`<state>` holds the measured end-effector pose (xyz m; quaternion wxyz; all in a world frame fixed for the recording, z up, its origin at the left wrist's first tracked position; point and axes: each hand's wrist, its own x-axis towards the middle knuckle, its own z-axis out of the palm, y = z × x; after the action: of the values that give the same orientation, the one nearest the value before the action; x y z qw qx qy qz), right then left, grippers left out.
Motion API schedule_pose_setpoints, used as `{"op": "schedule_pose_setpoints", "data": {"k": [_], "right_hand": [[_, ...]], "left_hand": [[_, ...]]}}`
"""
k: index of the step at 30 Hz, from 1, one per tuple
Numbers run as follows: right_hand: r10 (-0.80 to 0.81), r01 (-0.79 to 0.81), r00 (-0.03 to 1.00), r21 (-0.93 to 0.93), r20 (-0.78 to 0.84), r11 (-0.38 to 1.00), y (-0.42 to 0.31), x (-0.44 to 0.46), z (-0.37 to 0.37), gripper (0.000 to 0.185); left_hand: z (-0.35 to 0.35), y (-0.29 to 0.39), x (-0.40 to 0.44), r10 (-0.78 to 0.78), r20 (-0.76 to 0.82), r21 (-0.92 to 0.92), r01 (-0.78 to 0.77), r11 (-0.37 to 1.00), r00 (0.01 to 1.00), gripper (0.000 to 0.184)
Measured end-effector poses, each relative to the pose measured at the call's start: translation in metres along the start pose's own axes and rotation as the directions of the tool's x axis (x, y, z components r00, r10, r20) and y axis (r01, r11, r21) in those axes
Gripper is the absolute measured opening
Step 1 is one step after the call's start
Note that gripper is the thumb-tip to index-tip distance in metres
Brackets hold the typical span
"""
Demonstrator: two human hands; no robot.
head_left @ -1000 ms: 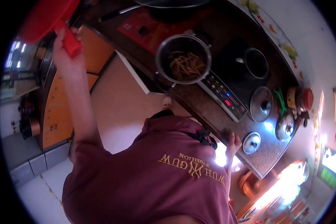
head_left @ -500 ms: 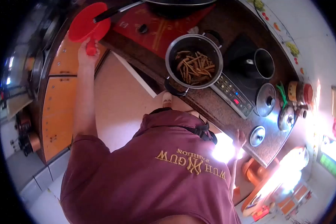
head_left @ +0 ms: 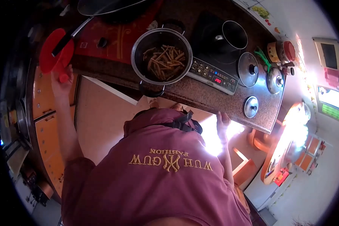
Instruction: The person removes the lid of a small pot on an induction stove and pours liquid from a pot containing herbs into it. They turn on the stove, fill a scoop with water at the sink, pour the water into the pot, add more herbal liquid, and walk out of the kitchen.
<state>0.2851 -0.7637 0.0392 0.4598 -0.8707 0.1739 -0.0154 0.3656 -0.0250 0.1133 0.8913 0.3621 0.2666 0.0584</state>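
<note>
My left hand (head_left: 62, 83) is closed round the handle of a red plastic scoop (head_left: 45, 56), a round, shallow piece held at the counter's left end. The black wok handle (head_left: 62, 44) crosses above the scoop; part of the wok (head_left: 109, 8) shows at the top. Brown fried strips (head_left: 165, 62) lie in a two-handled pot (head_left: 136, 52) at the counter's front edge. My right hand (head_left: 223, 119) hangs by the counter edge, fingers loosely curled, with nothing visible in it. The small lid (head_left: 251, 107) is the thing nearest to it.
Right of the pot stands an induction cooker (head_left: 211, 78), its display lit, with a dark pot (head_left: 235, 35) on it. Glass lids (head_left: 248, 69), a green-handled item (head_left: 262, 56) and a red-capped jar (head_left: 280, 52) crowd the right end. Orange cabinets (head_left: 45, 147) are at left.
The view has shifted, so the counter and pots sit further left. The scoop stays in my left hand, under the wok handle. My right hand remains beside the counter edge.
</note>
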Motion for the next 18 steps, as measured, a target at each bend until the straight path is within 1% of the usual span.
{"op": "schedule_pose_setpoints", "data": {"k": [1, 2, 3, 4, 6, 7, 8, 9, 10, 11, 12, 13, 14, 15, 16, 18], "right_hand": [[0.005, -0.005, 1.000, 0.000, -0.001, 1.000, 0.000, -0.001, 0.000, 0.027], [0.022, -0.022, 1.000, 0.032, -0.001, 0.999, -0.001, -0.001, 0.000, 0.026], [0.040, -0.040, 0.999, 0.065, 0.000, 0.997, 0.000, -0.002, -0.001, 0.026], [0.006, -0.007, 1.000, 0.037, 0.004, 0.999, 0.006, -0.003, -0.006, 0.023], [0.114, -0.109, 0.992, 0.104, -0.049, 0.989, -0.009, -0.008, -0.005, 0.020], [0.047, -0.043, 0.996, 0.055, -0.080, 0.998, 0.011, -0.003, -0.005, 0.021], [-0.021, 0.021, 0.994, 0.001, -0.111, 1.000, 0.033, 0.001, -0.005, 0.023], [-0.089, 0.081, 0.986, -0.055, -0.141, 0.995, 0.054, 0.005, -0.006, 0.025], [-0.117, 0.116, 0.991, -0.022, -0.065, 0.993, 0.036, 0.008, -0.013, 0.027], [-0.154, 0.153, 0.983, -0.017, -0.099, 0.988, 0.020, 0.011, -0.009, 0.032], [-0.159, 0.158, 0.983, -0.013, -0.092, 0.987, 0.018, 0.013, -0.011, 0.032], [-0.126, 0.126, 0.989, -0.014, -0.076, 0.992, 0.019, 0.016, -0.016, 0.032], [-0.093, 0.092, 0.994, -0.018, -0.061, 0.996, 0.020, 0.020, -0.023, 0.033], [-0.133, 0.130, 0.989, -0.047, -0.070, 0.990, 0.027, 0.025, -0.025, 0.033], [-0.138, 0.135, 0.988, -0.050, -0.064, 0.990, 0.032, 0.027, -0.030, 0.033], [-0.103, 0.108, 0.991, 0.050, -0.086, 0.993, 0.027, 0.028, -0.033, 0.032]], "left_hand": [[0.016, -0.009, -0.015, -0.027, -0.029, -0.061, 0.026, 0.998, 0.999, 0.054], [0.026, -0.023, -0.029, -0.030, -0.030, -0.057, 0.028, 0.998, 0.999, 0.054], [0.033, -0.042, -0.041, 0.059, -0.281, -0.035, -0.071, 0.997, 0.958, 0.055], [0.029, -0.057, -0.047, 0.147, -0.508, 0.014, -0.163, 0.987, 0.849, 0.056], [-0.021, -0.105, -0.046, 0.052, -0.388, 0.160, 0.012, 0.987, 0.920, 0.058], [0.000, -0.122, -0.060, -0.014, -0.262, 0.278, 0.090, 0.956, 0.965, 0.059], [0.040, -0.152, -0.078, -0.097, -0.145, 0.398, 0.148, 0.905, 0.985, 0.060], [0.080, -0.170, -0.094, -0.164, -0.080, 0.479, 0.182, 0.859, 0.983, 0.061], [0.116, -0.183, -0.106, -0.234, -0.019, 0.559, 0.205, 0.803, 0.972, 0.062], [0.136, -0.195, -0.107, -0.338, -0.017, 0.536, 0.294, 0.791, 0.941, 0.063], [0.152, -0.205, -0.105, -0.437, -0.008, 0.510, 0.379, 0.772, 0.899, 0.064], [0.167, -0.213, -0.106, -0.431, -0.007, 0.506, 0.375, 0.777, 0.902, 0.064], [0.180, -0.220, -0.107, -0.442, 0.040, 0.470, 0.373, 0.800, 0.896, 0.063], [0.189, -0.226, -0.108, -0.450, 0.087, 0.432, 0.374, 0.821, 0.889, 0.062], [0.194, -0.229, -0.107, -0.447, 0.085, 0.425, 0.373, 0.825, 0.890, 0.062], [0.206, -0.235, -0.103, -0.337, -0.054, 0.404, 0.329, 0.854, 0.940, 0.053]]}}
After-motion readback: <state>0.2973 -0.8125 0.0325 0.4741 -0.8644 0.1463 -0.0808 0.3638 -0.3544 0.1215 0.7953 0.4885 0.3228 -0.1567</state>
